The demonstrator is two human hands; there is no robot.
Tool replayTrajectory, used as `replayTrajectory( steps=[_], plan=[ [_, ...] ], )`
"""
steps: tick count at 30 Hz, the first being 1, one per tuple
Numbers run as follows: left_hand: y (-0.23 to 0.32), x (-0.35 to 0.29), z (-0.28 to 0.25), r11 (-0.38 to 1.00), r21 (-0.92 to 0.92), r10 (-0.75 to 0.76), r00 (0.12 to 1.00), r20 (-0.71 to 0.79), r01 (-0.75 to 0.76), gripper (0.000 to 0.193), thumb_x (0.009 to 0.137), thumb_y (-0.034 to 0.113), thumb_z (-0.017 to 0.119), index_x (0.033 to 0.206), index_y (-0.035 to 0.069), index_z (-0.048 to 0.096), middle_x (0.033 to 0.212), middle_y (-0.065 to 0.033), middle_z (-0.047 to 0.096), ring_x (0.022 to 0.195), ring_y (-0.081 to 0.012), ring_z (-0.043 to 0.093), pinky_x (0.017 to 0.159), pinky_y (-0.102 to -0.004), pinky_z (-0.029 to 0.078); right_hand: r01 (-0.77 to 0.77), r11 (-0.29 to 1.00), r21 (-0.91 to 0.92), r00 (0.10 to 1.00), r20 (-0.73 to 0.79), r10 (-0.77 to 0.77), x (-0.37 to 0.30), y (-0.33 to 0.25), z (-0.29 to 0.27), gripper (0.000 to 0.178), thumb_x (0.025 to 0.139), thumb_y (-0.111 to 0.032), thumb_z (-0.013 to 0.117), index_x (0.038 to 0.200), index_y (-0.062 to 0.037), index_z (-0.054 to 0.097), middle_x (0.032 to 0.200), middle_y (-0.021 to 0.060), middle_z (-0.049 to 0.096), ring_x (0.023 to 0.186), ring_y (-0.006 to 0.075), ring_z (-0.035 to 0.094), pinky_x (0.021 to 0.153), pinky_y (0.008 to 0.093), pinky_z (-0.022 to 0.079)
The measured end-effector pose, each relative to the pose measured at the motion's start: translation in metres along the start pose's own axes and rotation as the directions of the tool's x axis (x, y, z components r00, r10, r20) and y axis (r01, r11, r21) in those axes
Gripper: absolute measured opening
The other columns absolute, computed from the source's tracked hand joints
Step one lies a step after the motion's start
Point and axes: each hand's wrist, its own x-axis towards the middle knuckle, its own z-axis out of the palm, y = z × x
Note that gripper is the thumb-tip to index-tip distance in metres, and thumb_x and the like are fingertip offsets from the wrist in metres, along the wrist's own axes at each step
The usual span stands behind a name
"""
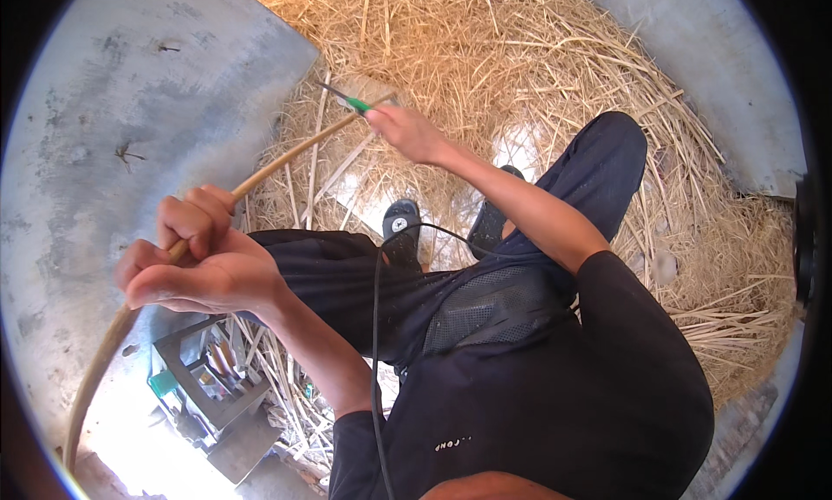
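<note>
The left hand (195, 262) has its fingers (186, 218) curled tight around a long bent cane (277, 164). Farther along the cane, the right hand (406, 133) grips a green-handled tool (347, 100) against its far end. Beyond that end lies a straw heap (485, 58); under the cane's near stretch, a grey box of tools (212, 374).

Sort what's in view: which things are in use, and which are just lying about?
In use: long cane, gripped by the left hand; green-handled tool, held at the cane's far end by the right hand.

Lying about: straw pile; grey toolbox of small tools; black cable.
</note>
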Motion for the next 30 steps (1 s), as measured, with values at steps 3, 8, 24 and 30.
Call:
replayTrajectory(
  steps=[3,8,24,30],
  plan=[
    [-0.001,0.005,-0.004,1.000,-0.001,-0.011,1.000,0.006,0.011,0.053,0.086,0.065,0.027,0.069,0.017,0.013,0.049,0.0038,0.017,0.046,-0.0087,0.014,0.045,-0.0253,0.017,0.445,0.776,-0.447,0.822,-0.140,-0.552,-0.003,-0.025,0.022,0.029,0.094,-0.029,0.037,0.077,-0.0061,0.045,0.048,-0.0001,0.039,0.035,0.0129,0.036,0.034,0.0296,0.034],
    [-0.006,0.012,0.002,0.999,-0.033,-0.004,0.999,0.046,0.006,0.048,0.088,0.062,0.026,0.073,0.017,0.016,0.048,0.0038,0.016,0.044,-0.0076,0.013,0.042,-0.0238,0.016,-0.281,0.457,-0.844,0.939,-0.144,0.313,0.024,0.106,-0.033,0.029,0.084,-0.017,0.046,0.106,-0.0008,0.056,0.084,0.0152,0.065,0.079,0.0285,0.065,0.062,0.0424,0.051],
    [-0.012,0.058,-0.013,0.983,0.185,0.001,1.000,-0.031,0.005,0.053,0.083,0.067,0.030,0.076,0.016,0.019,0.051,0.0035,0.018,0.047,-0.0100,0.017,0.047,-0.0269,0.021,-0.227,0.916,-0.332,0.970,-0.160,0.183,0.017,0.002,-0.054,0.040,0.095,-0.032,0.029,0.097,-0.0011,0.054,0.065,0.0103,0.051,0.059,0.0189,0.049,0.059,0.0379,0.043],
    [-0.022,0.075,0.009,0.989,0.128,0.060,0.992,0.113,-0.075,0.051,0.085,0.064,0.031,0.072,0.016,0.021,0.049,0.0016,0.020,0.044,-0.0092,0.018,0.045,-0.0258,0.021,0.328,0.742,-0.585,0.892,-0.066,-0.447,-0.005,-0.045,-0.010,0.033,0.096,-0.029,0.034,0.109,-0.0050,0.051,0.055,0.0050,0.049,0.040,0.0200,0.045,0.039,0.0339,0.039]
  ],
)
